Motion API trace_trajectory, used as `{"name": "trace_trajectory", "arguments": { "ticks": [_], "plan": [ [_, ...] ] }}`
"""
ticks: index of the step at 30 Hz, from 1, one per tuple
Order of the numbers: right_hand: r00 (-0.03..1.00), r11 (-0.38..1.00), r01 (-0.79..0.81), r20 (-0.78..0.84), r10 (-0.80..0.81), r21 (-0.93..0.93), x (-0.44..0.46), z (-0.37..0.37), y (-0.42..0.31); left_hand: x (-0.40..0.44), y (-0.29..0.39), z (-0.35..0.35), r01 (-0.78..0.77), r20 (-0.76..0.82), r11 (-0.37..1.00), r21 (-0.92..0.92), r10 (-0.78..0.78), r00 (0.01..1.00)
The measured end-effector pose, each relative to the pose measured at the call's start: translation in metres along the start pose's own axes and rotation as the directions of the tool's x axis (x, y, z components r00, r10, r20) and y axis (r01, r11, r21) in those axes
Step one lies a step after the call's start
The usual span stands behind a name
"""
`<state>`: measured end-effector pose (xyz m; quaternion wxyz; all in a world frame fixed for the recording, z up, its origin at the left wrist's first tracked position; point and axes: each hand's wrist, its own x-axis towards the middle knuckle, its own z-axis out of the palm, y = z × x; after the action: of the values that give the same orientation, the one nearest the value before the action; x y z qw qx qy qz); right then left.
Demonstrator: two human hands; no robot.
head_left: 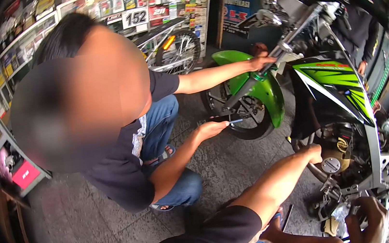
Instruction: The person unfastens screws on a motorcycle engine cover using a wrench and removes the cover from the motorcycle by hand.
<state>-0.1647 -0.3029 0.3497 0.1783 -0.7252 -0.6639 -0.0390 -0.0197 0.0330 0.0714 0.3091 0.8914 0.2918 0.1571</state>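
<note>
My left hand (312, 154) reaches to the front of the motorcycle engine (338, 145), beside a round metal cover (330, 165). Its fingers are turned away and hidden from view. At the lower right, my right hand (374, 221) has curled fingers by a small metallic piece; what it grips is not clear. The green and black motorcycle (330, 78) stands in front of me, its front wheel (248, 127) under a green fender (274, 99). Metal parts and a clear plastic bag (340, 212) lie near my right hand.
A crouching person (114, 180) at left has one hand on the front fork (248, 85) and a thin bluish tool (236, 121) in the other. Another person (361, 18) stands behind the motorcycle. A display case (161, 6) of goods and a second motorcycle (176, 48) are behind.
</note>
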Motion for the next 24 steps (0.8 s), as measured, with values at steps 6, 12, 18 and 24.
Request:
{"name": "trace_trajectory", "arguments": {
  "ticks": [6,12,18,24],
  "plan": [
    [0.932,0.928,0.362,0.000,-0.363,-0.094,0.024,0.008,-0.041,-0.008,0.000,-0.010,-0.055,0.079,0.986,0.154,0.043,0.996],
    [0.729,0.734,0.661,-0.100,-0.678,-0.158,0.040,0.036,-0.081,-0.004,-0.016,-0.003,-0.120,0.127,0.965,0.234,0.092,0.988],
    [0.569,0.611,0.758,-0.226,-0.791,-0.230,0.050,0.049,-0.093,-0.011,-0.014,-0.005,-0.067,0.110,0.973,0.223,0.043,0.993],
    [0.498,0.597,0.730,-0.337,-0.799,-0.334,0.062,0.059,-0.080,-0.008,-0.013,0.001,-0.066,0.120,0.976,0.207,0.042,0.992]
  ]
}}
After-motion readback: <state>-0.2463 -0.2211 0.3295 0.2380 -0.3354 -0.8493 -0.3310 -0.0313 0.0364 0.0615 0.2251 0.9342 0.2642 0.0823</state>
